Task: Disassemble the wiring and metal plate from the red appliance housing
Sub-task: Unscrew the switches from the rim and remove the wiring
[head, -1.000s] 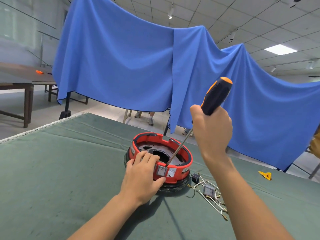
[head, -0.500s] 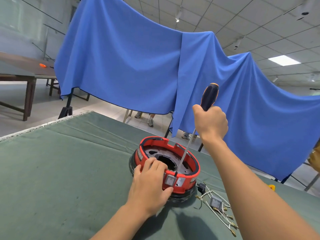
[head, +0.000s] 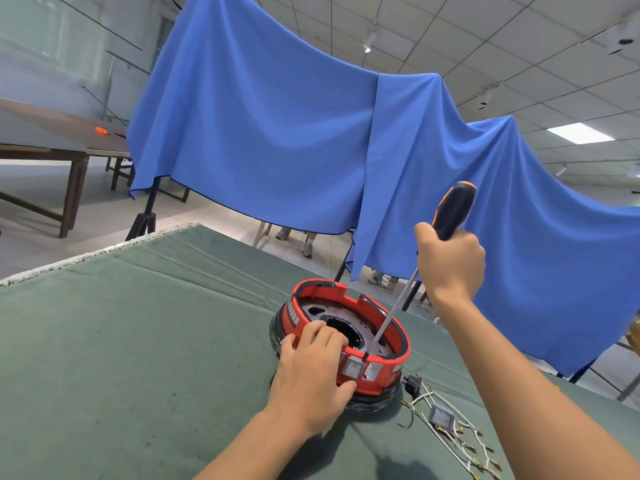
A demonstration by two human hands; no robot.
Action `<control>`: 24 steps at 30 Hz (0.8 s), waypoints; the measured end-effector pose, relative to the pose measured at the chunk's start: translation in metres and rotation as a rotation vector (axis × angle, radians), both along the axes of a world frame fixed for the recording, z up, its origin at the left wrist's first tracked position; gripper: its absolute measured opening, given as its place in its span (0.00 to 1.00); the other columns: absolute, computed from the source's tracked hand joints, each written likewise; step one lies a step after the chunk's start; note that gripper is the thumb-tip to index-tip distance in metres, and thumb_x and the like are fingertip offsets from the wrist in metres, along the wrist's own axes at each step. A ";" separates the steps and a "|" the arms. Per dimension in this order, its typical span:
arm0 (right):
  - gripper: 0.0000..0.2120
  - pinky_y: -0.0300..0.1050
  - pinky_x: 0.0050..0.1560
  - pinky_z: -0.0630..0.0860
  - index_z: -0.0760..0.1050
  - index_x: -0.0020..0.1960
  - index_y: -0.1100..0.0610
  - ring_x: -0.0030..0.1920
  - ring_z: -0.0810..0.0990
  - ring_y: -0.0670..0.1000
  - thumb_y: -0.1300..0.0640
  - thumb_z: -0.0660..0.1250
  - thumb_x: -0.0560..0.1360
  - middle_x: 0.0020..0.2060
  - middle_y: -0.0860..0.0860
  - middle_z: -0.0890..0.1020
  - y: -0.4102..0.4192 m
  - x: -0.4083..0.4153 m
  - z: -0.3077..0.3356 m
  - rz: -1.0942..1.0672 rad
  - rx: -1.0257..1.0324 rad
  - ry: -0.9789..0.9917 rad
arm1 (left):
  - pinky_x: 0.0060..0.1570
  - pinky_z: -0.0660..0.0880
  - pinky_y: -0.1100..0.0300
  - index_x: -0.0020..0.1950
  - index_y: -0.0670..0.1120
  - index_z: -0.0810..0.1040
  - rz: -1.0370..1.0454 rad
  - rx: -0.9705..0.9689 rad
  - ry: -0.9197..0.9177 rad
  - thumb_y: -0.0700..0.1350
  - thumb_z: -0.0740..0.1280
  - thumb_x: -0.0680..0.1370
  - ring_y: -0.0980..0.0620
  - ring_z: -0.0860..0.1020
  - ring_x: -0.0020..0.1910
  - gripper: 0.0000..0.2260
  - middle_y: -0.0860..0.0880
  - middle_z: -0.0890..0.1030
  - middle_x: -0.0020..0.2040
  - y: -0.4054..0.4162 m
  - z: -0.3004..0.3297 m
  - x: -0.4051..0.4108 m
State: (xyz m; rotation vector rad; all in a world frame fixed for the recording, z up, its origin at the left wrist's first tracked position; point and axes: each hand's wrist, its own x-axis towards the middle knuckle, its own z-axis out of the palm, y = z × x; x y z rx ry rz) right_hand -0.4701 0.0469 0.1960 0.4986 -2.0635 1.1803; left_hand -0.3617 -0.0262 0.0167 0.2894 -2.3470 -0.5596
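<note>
The right hand is clenched around the handle of a screwdriver, whose shaft slants down into the housing; the left hand grasps the near rim, fingers curled over the edge and thumb against the outer wall. The green-covered table carries the red appliance housing, which sits open side up near its right part. Inside it the round metal plate lies seated, so its removal appears outstanding. The screwdriver tip meets the inner wall just behind a small grey switch on the near side; what it engages cannot be told. A loose wiring bundle with connectors lies on the cloth just beside the housing, suggesting the wiring is largely out.
</note>
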 end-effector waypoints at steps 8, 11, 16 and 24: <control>0.17 0.50 0.32 0.73 0.64 0.31 0.64 0.32 0.75 0.63 0.49 0.60 0.64 0.27 0.63 0.75 0.025 0.039 -0.013 0.117 -0.119 0.179 | 0.70 0.56 0.50 0.65 0.56 0.65 -0.002 -0.014 -0.005 0.59 0.64 0.73 0.59 0.54 0.70 0.23 0.61 0.65 0.64 0.001 -0.001 0.003; 0.17 0.53 0.31 0.73 0.62 0.30 0.63 0.31 0.74 0.65 0.50 0.61 0.64 0.25 0.64 0.72 0.029 0.045 -0.017 0.156 -0.155 0.182 | 0.70 0.56 0.51 0.66 0.56 0.65 -0.005 -0.030 -0.010 0.59 0.64 0.71 0.59 0.54 0.70 0.25 0.60 0.63 0.65 -0.001 -0.002 0.005; 0.16 0.52 0.29 0.72 0.60 0.28 0.60 0.26 0.68 0.56 0.50 0.61 0.65 0.23 0.58 0.66 0.033 0.048 -0.021 0.180 -0.191 0.185 | 0.69 0.56 0.54 0.66 0.56 0.65 -0.002 -0.049 -0.004 0.58 0.65 0.70 0.60 0.55 0.70 0.25 0.60 0.63 0.64 -0.003 -0.002 0.005; 0.15 0.47 0.28 0.68 0.60 0.27 0.58 0.26 0.68 0.57 0.52 0.61 0.65 0.21 0.56 0.68 0.026 0.047 -0.022 0.220 -0.181 0.179 | 0.69 0.57 0.53 0.66 0.56 0.65 -0.003 -0.053 -0.013 0.58 0.66 0.71 0.59 0.56 0.69 0.25 0.60 0.64 0.64 -0.004 -0.002 0.004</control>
